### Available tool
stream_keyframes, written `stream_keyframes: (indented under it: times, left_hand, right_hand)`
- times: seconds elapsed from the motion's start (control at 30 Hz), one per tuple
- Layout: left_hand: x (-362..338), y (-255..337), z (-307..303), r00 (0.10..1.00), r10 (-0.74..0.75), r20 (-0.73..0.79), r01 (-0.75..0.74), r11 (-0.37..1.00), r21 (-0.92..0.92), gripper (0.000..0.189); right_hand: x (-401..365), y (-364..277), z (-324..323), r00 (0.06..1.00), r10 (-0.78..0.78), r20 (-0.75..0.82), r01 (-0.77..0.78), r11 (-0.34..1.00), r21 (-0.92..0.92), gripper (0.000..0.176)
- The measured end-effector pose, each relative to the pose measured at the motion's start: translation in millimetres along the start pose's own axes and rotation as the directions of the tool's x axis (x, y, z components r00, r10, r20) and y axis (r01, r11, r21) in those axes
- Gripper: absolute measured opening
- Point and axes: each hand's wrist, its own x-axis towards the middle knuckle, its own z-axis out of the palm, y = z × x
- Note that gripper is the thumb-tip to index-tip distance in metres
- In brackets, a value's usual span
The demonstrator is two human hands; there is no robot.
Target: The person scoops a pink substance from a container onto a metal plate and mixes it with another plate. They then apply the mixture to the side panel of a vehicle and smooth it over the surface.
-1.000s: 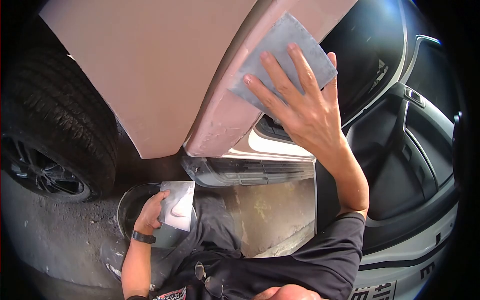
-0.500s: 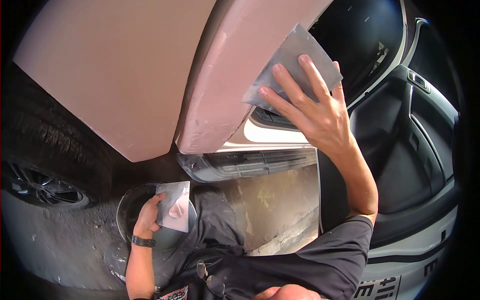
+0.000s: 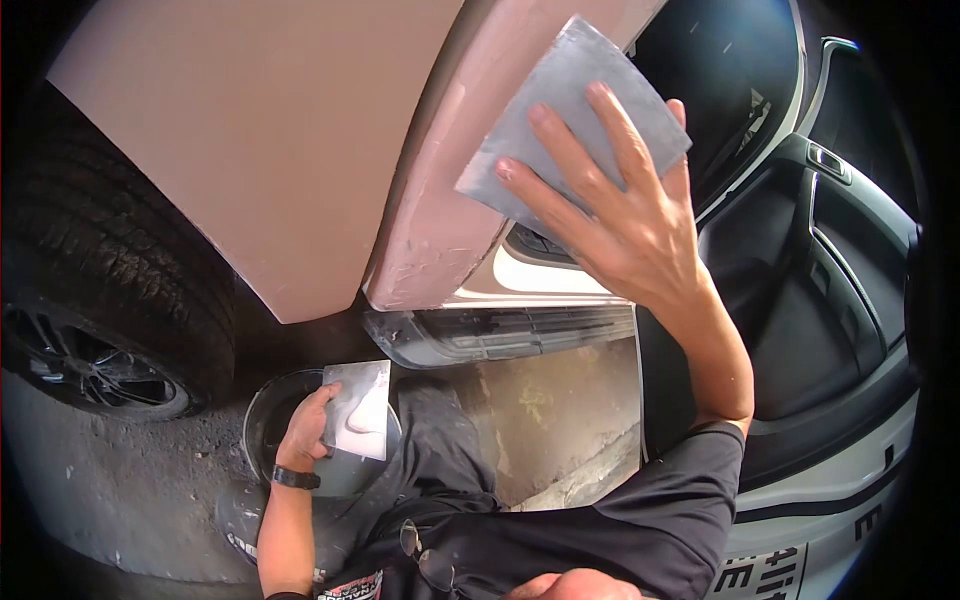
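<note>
A thin grey square filler spreader (image 3: 590, 110) lies under the spread fingers of my right hand (image 3: 630, 215), which grips it. Its left edge is over the pink-coated car body pillar (image 3: 430, 215), and the sheet is slightly bowed. Lower down, my left hand (image 3: 308, 425) holds a second flat spreader plate (image 3: 365, 385) by its left edge. A smear of pinkish filler (image 3: 362, 420) sits on that plate. Some rough, flaky marks show on the lower part of the pillar.
A dark round tub (image 3: 262, 425) is beneath my left hand. A tyre (image 3: 120, 230) stands at the left, next to a pinkish body panel (image 3: 270, 130). The sill step (image 3: 500, 335) runs below the doorway, and an open door (image 3: 790, 290) is at the right.
My right hand and its spreader have moved up and left over the pillar, with the sheet more bowed. The left hand and its plate have shifted slightly right in view.
</note>
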Motion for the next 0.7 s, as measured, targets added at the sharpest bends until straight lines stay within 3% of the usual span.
stream_keyframes:
  times: [0.2, 0.33, 0.5, 0.7]
  left_hand:
    - [6.5, -3.7, -11.6, 1.0, 0.017, 0.0, -0.017, 0.999, 0.038, 0.034]
    - [3.4, -0.9, -4.1, 1.0, 0.006, -0.028, -0.005, 1.0, 0.023, 0.033]
    - [6.0, -4.0, -9.0, 1.0, 0.005, -0.02, -0.004, 1.0, 0.024, 0.032]
    - [6.6, -6.9, -10.5, 0.999, -0.009, -0.034, 0.009, 1.0, 0.002, 0.031]
  right_hand:
    - [8.9, -3.2, 18.1, 1.0, -0.003, -0.014, 0.003, 1.0, -0.022, 0.048]
    - [14.7, -1.7, 20.7, 0.995, -0.038, -0.089, 0.036, 0.999, -0.016, 0.039]
    - [14.9, -2.6, 19.6, 1.0, -0.021, 0.003, 0.021, 0.998, -0.053, 0.048]
    - [6.2, -4.1, 21.6, 0.999, -0.023, 0.037, 0.024, 0.999, -0.037, 0.047]
